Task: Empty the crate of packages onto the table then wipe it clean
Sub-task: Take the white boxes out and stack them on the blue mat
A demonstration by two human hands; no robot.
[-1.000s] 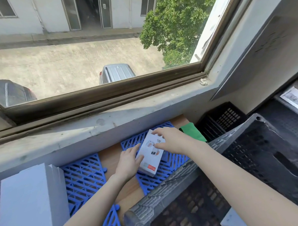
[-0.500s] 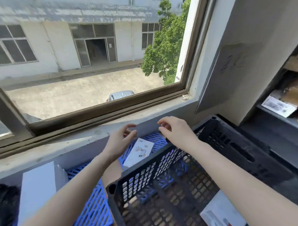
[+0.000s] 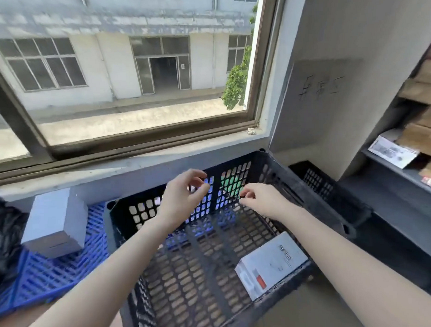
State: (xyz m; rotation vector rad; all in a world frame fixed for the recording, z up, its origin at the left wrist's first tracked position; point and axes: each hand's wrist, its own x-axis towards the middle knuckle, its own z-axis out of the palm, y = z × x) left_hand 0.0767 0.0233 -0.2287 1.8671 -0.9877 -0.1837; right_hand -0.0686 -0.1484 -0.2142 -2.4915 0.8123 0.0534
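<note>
Below wide window (image 3: 134,92), black crate (image 3: 291,182) standing level, blue mat (image 3: 49,274) just beside at left. On mat, grey box (image 3: 55,222). Inside crate, at near right corner, one white package (image 3: 271,264) lying flat. Over far half of crate, left hand (image 3: 184,196) and right hand (image 3: 262,201), near each other but not touching, fingers loosely curled, holding nothing.

Bright daylight comes through the brown-framed glass window (image 3: 133,68), glaring on the pale concrete yard (image 3: 134,119); the black perforated plastic crate (image 3: 194,274) and grey wall (image 3: 330,122) lie in soft shade. Straight lines bow near the edges; mild blur softens everything
</note>
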